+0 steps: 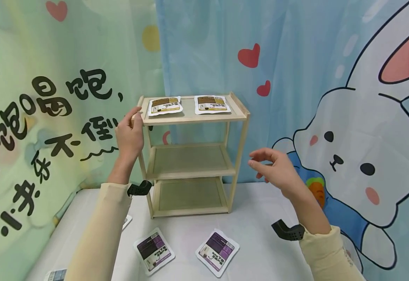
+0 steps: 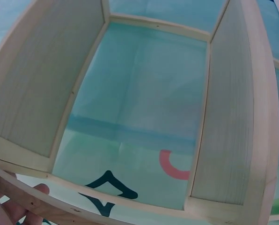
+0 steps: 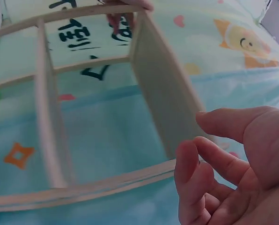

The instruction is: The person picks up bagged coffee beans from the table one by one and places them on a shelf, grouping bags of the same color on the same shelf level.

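Head cam: L hand (image 1: 130, 134) grips the wooden rack (image 1: 193, 160) at its upper L corner, fingers round the edge; R hand (image 1: 276, 169) is released, fingers loosely bent, a bit off the rack's R side. Rack's upright on the white tabletop (image 1: 260, 214). Top tier (image 1: 189, 107) has 2 gold-label pouches (image 1: 165, 106), side by side. 2 purple-label pouches (image 1: 154, 251) lie in front, on the tabletop. L hand's higher than R.

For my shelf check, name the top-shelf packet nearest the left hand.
The left packet on the top shelf; its neighbour lies farther from the left hand.
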Demonstrator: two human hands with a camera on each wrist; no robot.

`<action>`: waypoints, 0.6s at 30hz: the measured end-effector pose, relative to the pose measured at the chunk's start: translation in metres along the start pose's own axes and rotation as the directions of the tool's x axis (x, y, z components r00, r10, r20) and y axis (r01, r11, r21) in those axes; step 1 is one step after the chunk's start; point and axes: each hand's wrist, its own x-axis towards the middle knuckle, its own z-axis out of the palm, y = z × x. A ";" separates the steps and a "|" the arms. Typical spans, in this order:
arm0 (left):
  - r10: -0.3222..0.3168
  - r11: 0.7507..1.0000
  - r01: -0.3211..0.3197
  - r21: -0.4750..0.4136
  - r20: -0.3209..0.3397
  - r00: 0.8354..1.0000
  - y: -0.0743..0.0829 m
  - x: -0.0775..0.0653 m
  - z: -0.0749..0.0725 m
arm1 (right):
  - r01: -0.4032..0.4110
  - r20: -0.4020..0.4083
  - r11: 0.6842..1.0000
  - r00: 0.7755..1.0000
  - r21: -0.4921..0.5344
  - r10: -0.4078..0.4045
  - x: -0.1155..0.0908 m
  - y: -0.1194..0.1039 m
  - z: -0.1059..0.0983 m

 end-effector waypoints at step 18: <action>-0.040 0.999 0.040 0.001 0.013 0.999 0.001 0.001 0.000 | -0.303 -0.009 0.919 0.949 0.251 0.315 -0.067 0.082 0.092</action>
